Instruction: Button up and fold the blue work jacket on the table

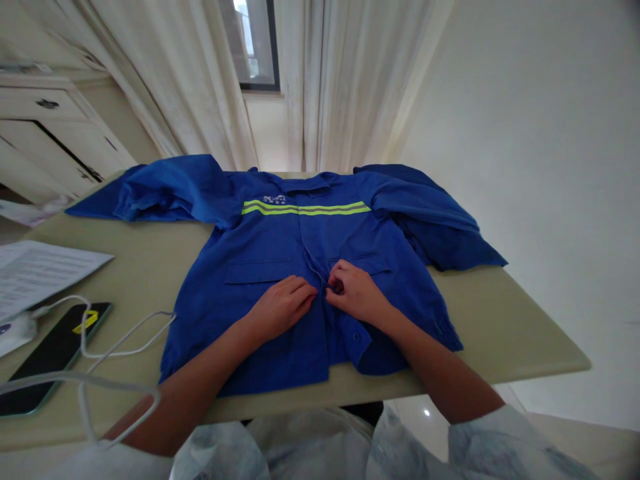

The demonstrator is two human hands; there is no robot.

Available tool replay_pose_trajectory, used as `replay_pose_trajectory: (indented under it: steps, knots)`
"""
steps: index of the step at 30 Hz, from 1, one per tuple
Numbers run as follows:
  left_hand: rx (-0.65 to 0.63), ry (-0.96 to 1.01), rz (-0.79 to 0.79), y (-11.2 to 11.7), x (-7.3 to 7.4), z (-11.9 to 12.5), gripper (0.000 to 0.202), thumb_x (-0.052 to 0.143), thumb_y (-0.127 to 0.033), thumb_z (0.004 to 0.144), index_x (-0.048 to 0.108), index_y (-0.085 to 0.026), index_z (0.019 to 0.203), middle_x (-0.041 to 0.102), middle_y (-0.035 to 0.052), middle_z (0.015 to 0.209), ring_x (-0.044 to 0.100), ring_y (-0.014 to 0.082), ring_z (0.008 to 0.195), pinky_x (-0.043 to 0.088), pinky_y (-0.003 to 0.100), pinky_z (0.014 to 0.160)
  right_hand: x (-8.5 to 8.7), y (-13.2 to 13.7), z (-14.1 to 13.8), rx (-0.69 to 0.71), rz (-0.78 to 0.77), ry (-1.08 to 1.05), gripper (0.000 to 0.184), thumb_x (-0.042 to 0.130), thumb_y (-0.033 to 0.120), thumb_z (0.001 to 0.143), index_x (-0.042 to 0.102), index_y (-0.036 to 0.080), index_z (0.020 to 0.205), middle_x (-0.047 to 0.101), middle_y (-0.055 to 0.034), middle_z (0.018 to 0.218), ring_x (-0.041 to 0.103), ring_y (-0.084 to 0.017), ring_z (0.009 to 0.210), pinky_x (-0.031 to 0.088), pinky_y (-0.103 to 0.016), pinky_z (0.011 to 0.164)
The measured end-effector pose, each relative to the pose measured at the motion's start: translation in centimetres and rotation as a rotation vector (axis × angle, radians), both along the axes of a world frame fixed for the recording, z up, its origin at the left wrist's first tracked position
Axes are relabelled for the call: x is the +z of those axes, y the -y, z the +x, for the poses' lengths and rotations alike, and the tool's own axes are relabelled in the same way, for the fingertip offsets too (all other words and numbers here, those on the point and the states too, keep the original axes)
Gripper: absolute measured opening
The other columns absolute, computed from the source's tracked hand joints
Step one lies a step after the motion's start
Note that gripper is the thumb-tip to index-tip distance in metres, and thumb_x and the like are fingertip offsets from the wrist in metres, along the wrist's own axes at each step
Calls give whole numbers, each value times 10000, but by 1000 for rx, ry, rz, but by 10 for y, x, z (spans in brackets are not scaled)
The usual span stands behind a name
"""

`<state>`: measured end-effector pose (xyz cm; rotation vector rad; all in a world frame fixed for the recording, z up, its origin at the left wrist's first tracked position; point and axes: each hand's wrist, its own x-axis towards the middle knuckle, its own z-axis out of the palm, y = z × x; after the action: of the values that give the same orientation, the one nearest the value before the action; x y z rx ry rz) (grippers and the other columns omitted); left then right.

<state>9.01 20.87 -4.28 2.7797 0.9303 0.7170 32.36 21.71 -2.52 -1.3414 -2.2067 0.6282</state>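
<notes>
A blue work jacket (260, 247) with a yellow-green reflective stripe (330, 210) lies front side up, its sleeves spread to both sides. My left hand (287, 303) rests on the front panel, fingers bent and closed at the edge of the front opening. Across from it, my right hand (357, 290) pinches the other edge, thumb against the fingers. Whatever small piece sits under the fingertips is hidden. Below the hands the front hangs apart, and the lower corner on the right is folded back, showing a round button (356, 337).
The jacket covers much of a pale table (505, 327). At the left lie a phone (47, 360), a printed sheet (45, 270) and a white cable (135, 350) that reaches the jacket's side. Curtains (340, 80) and a cabinet (55, 127) stand behind; a white wall is at right.
</notes>
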Motion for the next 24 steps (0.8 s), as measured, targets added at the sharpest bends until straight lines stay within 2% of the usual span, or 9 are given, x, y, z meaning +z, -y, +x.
replay_pose_trajectory:
  steps: [3, 6, 10, 13, 17, 24]
  knots:
    - [-22, 6, 73, 2, 1, 2, 176, 511, -202, 1063, 685, -181, 1074, 710, 68, 987, 649, 197, 893, 541, 329, 844, -1, 5, -6, 25, 29, -30, 133, 706, 118, 828, 598, 196, 837, 613, -14, 964, 573, -113, 710, 468, -258, 684]
    - [-17, 13, 81, 1, -1, 4, 185, 496, -198, 1070, 679, -180, 1061, 709, 64, 965, 657, 192, 890, 544, 326, 846, -1, 9, -10, 48, 26, -101, 143, 688, 105, 829, 584, 204, 838, 612, -17, 981, 577, -111, 709, 482, -253, 686]
    - [-14, -17, 143, -1, -4, 3, 185, 490, -197, 1074, 672, -176, 1055, 693, 53, 924, 626, 191, 835, 531, 327, 806, -1, 11, -13, -40, 89, -129, 152, 676, 103, 837, 569, 209, 848, 597, -20, 986, 580, -120, 728, 483, -262, 699]
    - [-42, -76, 188, -1, -5, 2, 209, 476, -179, 1072, 668, -182, 989, 679, 48, 896, 599, 191, 796, 512, 336, 775, -4, 11, -13, -14, 94, -91, 155, 669, 91, 843, 569, 208, 862, 595, -25, 1002, 584, -131, 769, 479, -265, 713]
    - [-6, -11, 163, 0, -4, 4, 196, 478, -184, 1074, 672, -178, 1049, 705, 64, 941, 635, 195, 857, 531, 341, 821, -10, 6, -11, 69, 6, -103, 145, 683, 87, 837, 593, 199, 858, 597, -11, 970, 573, -114, 720, 471, -252, 683]
    - [0, 48, 110, 0, -3, 4, 150, 512, -187, 1063, 661, -178, 1054, 720, 65, 977, 663, 197, 887, 559, 336, 838, -13, 8, -14, 40, 2, -149, 176, 692, 47, 806, 607, 195, 851, 602, -7, 952, 579, -120, 742, 472, -250, 699]
